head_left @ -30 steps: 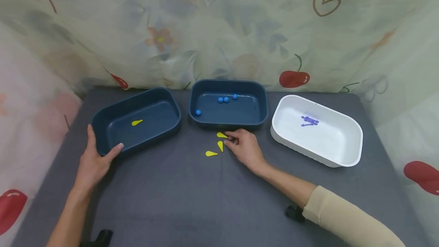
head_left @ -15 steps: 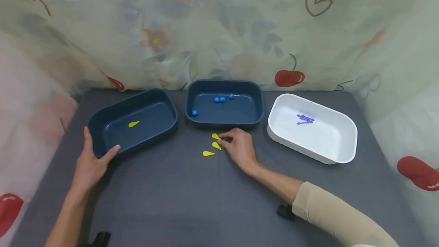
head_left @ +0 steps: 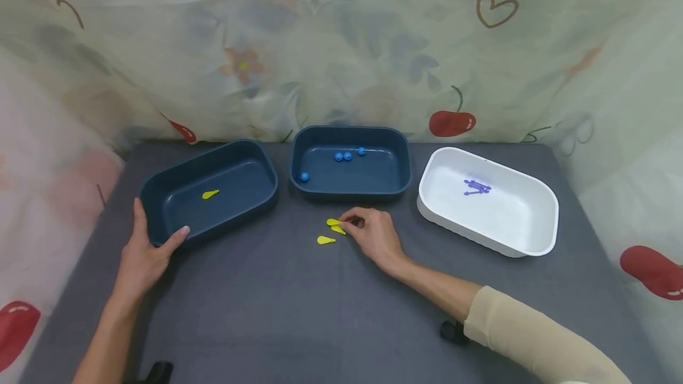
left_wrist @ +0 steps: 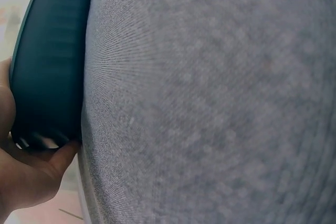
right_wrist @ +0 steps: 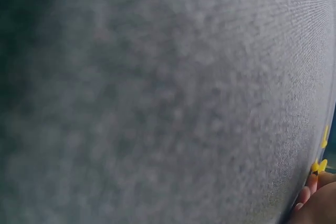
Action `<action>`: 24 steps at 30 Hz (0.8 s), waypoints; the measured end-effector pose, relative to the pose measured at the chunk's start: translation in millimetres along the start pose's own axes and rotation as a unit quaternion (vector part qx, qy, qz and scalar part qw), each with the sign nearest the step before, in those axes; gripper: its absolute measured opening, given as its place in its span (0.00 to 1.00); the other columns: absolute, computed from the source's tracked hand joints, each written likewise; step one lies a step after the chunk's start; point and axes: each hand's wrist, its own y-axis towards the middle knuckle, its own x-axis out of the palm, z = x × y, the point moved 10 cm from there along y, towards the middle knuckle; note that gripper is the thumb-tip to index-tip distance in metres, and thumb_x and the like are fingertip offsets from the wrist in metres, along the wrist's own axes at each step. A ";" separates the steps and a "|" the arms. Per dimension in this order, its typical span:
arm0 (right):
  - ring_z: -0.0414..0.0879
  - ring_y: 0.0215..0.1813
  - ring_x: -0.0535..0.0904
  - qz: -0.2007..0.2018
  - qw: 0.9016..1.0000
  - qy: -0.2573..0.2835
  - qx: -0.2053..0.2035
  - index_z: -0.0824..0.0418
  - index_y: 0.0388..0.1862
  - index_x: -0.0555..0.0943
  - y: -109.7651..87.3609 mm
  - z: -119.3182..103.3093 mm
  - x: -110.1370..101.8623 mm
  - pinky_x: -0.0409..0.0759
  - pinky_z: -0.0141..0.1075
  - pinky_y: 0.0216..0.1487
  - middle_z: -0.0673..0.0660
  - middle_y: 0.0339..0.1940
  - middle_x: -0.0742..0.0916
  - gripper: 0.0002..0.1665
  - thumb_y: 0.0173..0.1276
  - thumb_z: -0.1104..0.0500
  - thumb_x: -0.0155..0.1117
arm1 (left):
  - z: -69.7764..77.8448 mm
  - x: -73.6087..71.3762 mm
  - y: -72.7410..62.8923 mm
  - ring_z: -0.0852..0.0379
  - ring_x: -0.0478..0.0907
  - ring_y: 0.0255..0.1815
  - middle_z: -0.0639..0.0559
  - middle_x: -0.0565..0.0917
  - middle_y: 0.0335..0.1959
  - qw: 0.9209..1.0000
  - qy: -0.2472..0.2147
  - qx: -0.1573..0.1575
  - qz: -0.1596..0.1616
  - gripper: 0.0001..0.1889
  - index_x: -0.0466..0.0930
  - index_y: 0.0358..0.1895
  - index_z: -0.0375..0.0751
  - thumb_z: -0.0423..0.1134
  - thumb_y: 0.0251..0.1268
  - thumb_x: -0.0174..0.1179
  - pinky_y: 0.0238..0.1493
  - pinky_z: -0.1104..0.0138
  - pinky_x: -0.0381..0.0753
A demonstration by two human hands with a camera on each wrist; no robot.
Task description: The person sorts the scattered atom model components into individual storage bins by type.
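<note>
My left hand (head_left: 144, 259) holds the left corner of a dark blue tray (head_left: 235, 224), thumb over the near rim and fingers along the outer side. One yellow teardrop-shaped piece (head_left: 210, 194) lies inside that tray. In front of the middle tray, my right hand (head_left: 376, 237) pinches the narrow end of a yellow teardrop-shaped piece (head_left: 332, 221) between thumb and forefinger. Partly under it lies a second yellow piece (head_left: 338, 230), and a third yellow piece (head_left: 325, 240) rests on the cloth nearer me. In the right wrist view the fingertips (right_wrist: 310, 183) show beside yellow pieces.
A second dark blue tray (head_left: 352, 195) with several blue beads (head_left: 348, 156) stands at the back centre. The white tray (head_left: 523, 227) on the right contains several purple sticks (head_left: 476, 186). Grey cloth (head_left: 299, 319) covers the table, and a patterned curtain (head_left: 341, 28) hangs behind.
My right hand has drawn one yellow piece toward me, against another yellow piece that has also turned. The left hand stays on its tray.
</note>
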 end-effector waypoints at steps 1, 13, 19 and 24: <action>0.37 0.29 0.76 -0.004 1.000 0.007 0.003 0.51 0.37 0.90 -0.2 0.4 0.3 0.76 0.33 0.32 0.42 0.31 0.88 0.04 0.63 0.56 0.74 | 0.2 0.1 0.0 0.24 0.39 0.76 0.37 0.31 0.79 1.000 0.001 -0.001 0.000 0.57 0.18 0.78 0.51 0.60 0.69 0.58 0.68 0.32 0.44; 0.37 0.32 0.82 -0.047 0.995 0.080 0.029 0.53 0.40 0.89 2.3 4.1 -0.5 0.81 0.32 0.36 0.45 0.36 0.89 0.08 0.63 0.61 0.74 | -0.7 0.7 -1.7 0.25 0.40 0.76 0.36 0.31 0.79 1.000 0.003 -0.003 0.003 0.56 0.18 0.78 0.50 0.59 0.69 0.58 0.69 0.33 0.44; 0.39 0.38 0.87 -0.084 0.982 0.155 0.061 0.56 0.43 0.90 2.9 5.2 -1.9 0.84 0.32 0.41 0.49 0.40 0.90 0.10 0.62 0.63 0.73 | -1.2 1.1 -2.2 0.25 0.40 0.76 0.36 0.31 0.79 1.000 0.004 -0.005 0.005 0.56 0.18 0.78 0.50 0.59 0.69 0.58 0.69 0.33 0.44; 0.48 0.40 0.88 -0.114 0.957 0.250 0.091 0.61 0.43 0.89 -1.5 -3.8 1.6 0.85 0.39 0.44 0.55 0.39 0.90 0.09 0.64 0.63 0.72 | -2.2 0.9 -0.7 0.25 0.40 0.76 0.35 0.32 0.79 1.000 0.011 -0.013 0.008 0.57 0.18 0.78 0.49 0.59 0.69 0.58 0.69 0.33 0.44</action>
